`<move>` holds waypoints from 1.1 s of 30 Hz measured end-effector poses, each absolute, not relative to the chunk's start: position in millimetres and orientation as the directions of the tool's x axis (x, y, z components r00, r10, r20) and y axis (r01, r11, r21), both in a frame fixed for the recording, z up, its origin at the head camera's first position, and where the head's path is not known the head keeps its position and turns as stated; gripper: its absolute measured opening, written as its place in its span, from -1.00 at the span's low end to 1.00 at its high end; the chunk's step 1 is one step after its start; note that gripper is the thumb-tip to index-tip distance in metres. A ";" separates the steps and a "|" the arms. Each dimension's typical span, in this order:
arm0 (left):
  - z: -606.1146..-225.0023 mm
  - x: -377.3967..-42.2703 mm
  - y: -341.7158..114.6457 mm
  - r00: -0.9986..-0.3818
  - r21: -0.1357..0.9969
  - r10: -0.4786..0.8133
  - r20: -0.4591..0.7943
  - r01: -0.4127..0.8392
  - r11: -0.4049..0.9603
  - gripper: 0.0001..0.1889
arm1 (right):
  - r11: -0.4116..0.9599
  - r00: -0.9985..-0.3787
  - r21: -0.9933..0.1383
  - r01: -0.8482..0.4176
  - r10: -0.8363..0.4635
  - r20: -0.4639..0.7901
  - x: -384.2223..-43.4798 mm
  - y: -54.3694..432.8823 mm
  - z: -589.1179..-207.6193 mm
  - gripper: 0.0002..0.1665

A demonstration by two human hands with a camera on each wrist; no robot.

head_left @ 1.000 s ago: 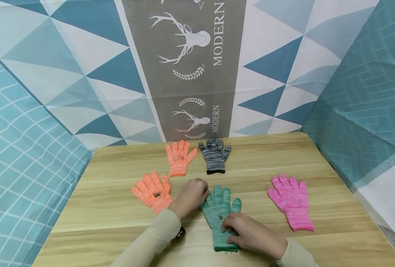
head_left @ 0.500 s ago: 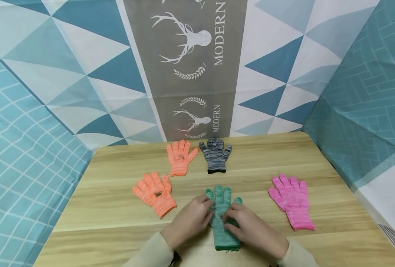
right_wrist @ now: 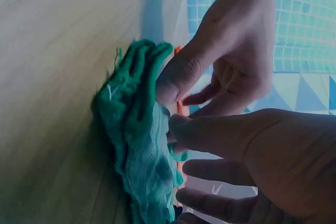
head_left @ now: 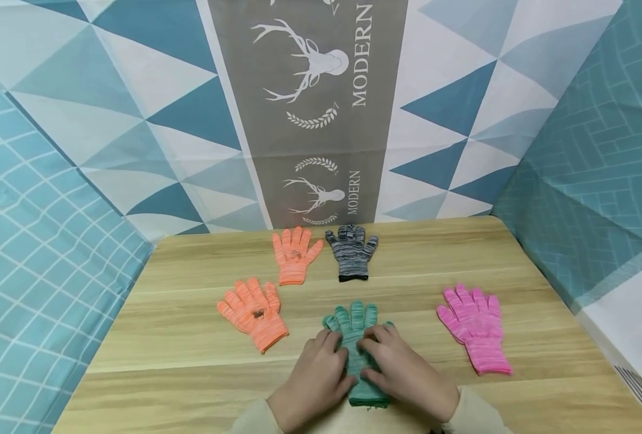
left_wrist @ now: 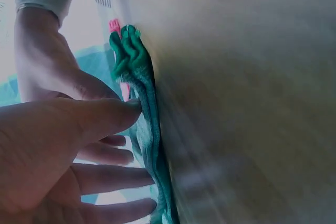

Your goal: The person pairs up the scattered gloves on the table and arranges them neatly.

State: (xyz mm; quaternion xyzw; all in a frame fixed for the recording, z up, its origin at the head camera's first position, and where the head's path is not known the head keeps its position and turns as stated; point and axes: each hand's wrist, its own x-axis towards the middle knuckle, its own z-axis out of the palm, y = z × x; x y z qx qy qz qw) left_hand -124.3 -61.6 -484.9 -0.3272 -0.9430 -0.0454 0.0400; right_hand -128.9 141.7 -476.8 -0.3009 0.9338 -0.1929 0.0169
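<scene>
A green knit glove (head_left: 356, 328) lies palm area up at the front middle of the table, fingers pointing away and cuff toward me. My left hand (head_left: 317, 375) rests along its left side, thumb near the cuff and fingertips on the palm. From the other side my right hand (head_left: 404, 372) touches the glove with thumb and fingertips, covering much of its right edge. The left wrist view shows extended left fingers (left_wrist: 113, 178) against the layered fabric. Close by the folded cuff (right_wrist: 139, 85), the right thumb and fingers are likewise stretched out in the right wrist view.
Two orange gloves lie left of centre, one nearer (head_left: 255, 313) and one farther back (head_left: 295, 256). Beside the far one is a grey-black glove (head_left: 351, 253). A pink glove (head_left: 475, 328) lies to the right. Patterned cloth walls (head_left: 321, 138) border the wooden table (head_left: 179, 337).
My left hand has drawn back from the green glove's left outer finger toward the palm and cuff. My right hand has shifted up from the cuff to the palm's right side.
</scene>
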 end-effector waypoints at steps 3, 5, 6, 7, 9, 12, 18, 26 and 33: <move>-484.9 -123.3 -59.2 -0.801 0.033 0.594 0.075 0.598 0.801 -0.52 | 0.760 -0.821 -0.359 -0.541 -0.570 0.033 -126.7 140.2 -477.1 -0.40; -485.0 -122.8 -59.0 -0.807 0.025 0.588 0.052 0.590 0.807 -0.48 | 0.765 -0.819 -0.359 -0.535 -0.573 -0.001 -125.8 139.2 -477.4 -0.34; -484.9 -122.9 -59.1 -0.810 0.028 0.585 0.041 0.586 0.810 -0.46 | 0.766 -0.819 -0.361 -0.532 -0.574 -0.010 -125.5 139.1 -477.7 -0.33; -484.5 -123.3 -59.2 -0.812 0.031 0.583 0.032 0.583 0.812 -0.44 | 0.767 -0.819 -0.363 -0.529 -0.573 -0.018 -125.4 139.0 -477.9 -0.32; -484.0 -124.7 -59.8 -0.814 0.047 0.581 0.022 0.581 0.812 -0.40 | 0.766 -0.819 -0.367 -0.528 -0.574 -0.021 -125.5 139.1 -478.1 -0.31; -483.1 -127.9 -60.8 -0.811 0.059 0.585 0.021 0.585 0.809 -0.36 | 0.762 -0.814 -0.368 -0.533 -0.581 -0.023 -126.2 139.9 -477.6 -0.30; -482.1 -134.9 -56.9 -0.765 0.004 0.642 0.053 0.643 0.766 -0.31 | 0.760 -0.813 -0.371 -0.534 -0.582 -0.021 -129.2 146.1 -476.3 -0.28; -480.5 -151.2 -36.3 -0.715 -0.017 0.698 0.034 0.698 0.716 -0.22 | 0.788 -0.853 -0.408 -0.460 -0.521 -0.044 -138.7 165.9 -476.3 -0.28; -480.2 -170.0 -16.0 -0.714 -0.049 0.700 -0.003 0.699 0.713 -0.18 | 0.804 -0.871 -0.402 -0.437 -0.490 -0.032 -150.1 184.3 -479.8 -0.30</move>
